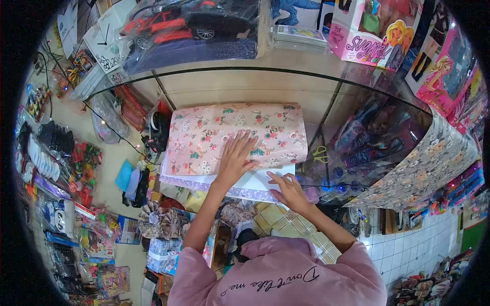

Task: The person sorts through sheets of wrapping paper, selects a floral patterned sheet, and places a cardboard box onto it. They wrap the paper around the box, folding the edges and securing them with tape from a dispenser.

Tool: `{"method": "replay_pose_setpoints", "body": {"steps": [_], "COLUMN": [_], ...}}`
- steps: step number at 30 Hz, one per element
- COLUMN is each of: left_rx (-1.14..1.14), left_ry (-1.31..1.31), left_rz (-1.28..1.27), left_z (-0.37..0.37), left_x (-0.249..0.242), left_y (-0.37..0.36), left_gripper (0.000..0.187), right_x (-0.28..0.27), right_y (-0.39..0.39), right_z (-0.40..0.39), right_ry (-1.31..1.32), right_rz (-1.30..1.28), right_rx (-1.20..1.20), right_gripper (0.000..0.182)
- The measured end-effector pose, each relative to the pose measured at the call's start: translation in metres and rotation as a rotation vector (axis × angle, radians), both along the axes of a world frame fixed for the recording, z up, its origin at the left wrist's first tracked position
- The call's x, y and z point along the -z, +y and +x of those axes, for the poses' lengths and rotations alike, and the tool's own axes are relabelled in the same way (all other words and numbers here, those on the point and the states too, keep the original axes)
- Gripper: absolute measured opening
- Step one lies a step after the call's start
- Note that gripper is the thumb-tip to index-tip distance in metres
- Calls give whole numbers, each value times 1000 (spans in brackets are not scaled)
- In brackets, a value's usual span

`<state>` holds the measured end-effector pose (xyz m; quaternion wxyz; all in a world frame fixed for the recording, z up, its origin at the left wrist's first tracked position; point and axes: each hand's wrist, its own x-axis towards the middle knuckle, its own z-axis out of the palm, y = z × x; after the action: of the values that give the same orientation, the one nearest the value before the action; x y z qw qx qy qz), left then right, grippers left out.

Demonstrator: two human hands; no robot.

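Observation:
A pink floral sheet of wrapping paper (pixel 204 137) lies on the glass counter, its right edge curving over. My left hand (pixel 237 155) rests flat on it with fingers stretched out. Below it a white paper surface (pixel 255 178) shows, and beneath that the edge of a purple floral sheet (pixel 178 182). My right hand (pixel 288 189) is at the near right edge of these sheets, fingers apart and slightly bent, fingertips over the white surface. Neither hand grips anything that I can see. Whatever lies under the pink sheet is hidden.
Behind stands a glass shelf with a boxed toy car (pixel 204 23) and a doll box (pixel 375 33). A grey floral sheet (pixel 423 163) drapes over the counter's right end. A black tape dispenser-like object (pixel 157 127) is left of the paper. Wrapped parcels (pixel 166 255) stand below left.

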<state>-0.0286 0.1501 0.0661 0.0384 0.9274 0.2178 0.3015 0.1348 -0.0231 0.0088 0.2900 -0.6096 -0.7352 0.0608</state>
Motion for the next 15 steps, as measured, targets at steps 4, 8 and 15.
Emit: {"method": "replay_pose_setpoints", "body": {"steps": [4,8,15], "left_rx": [30,45,28], "left_ry": [69,120,200], "left_rz": [15,66,309], "left_z": [-1,-1,-6], "left_x": [7,21,38], "left_y": [10,19,21], "left_gripper": [71,71,65], "right_x": [-4,-6,-11], "right_y": [8,13,11], "right_z": [4,2,-3], "right_ry": [-37,-30,-170], "right_rz": [-10,-76,-88], "right_rx": [-13,-97,-153], "right_gripper": [74,79,98]}}
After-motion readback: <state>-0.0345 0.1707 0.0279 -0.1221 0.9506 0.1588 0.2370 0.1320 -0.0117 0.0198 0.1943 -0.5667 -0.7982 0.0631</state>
